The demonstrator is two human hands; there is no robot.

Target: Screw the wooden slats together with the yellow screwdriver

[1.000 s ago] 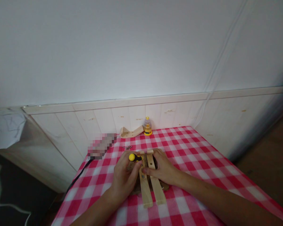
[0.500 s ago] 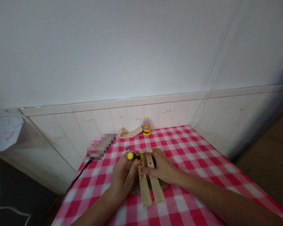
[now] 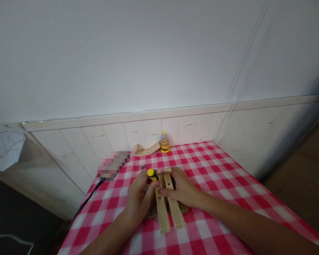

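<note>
Two light wooden slats [image 3: 170,212] lie side by side on a darker wooden piece on the red-and-white checked tablecloth [image 3: 218,184]. My left hand [image 3: 139,200] is closed round a yellow-and-black screwdriver [image 3: 152,174], its tip down at the left slat near a screw. My right hand [image 3: 183,191] presses on the slats from the right, fingers curled over them, thumb on the left slat. What lies under my right palm is hidden.
A curved wooden part [image 3: 146,149] and a small yellow bit holder [image 3: 164,142] stand at the table's far edge by the panelled wall. A few loose screws [image 3: 143,166] lie behind my hands. A black cable [image 3: 87,200] hangs off the left edge.
The screwdriver handle has tipped up and slightly right in my left hand. My right hand and the slats have stayed in place. The camera drifted a little.
</note>
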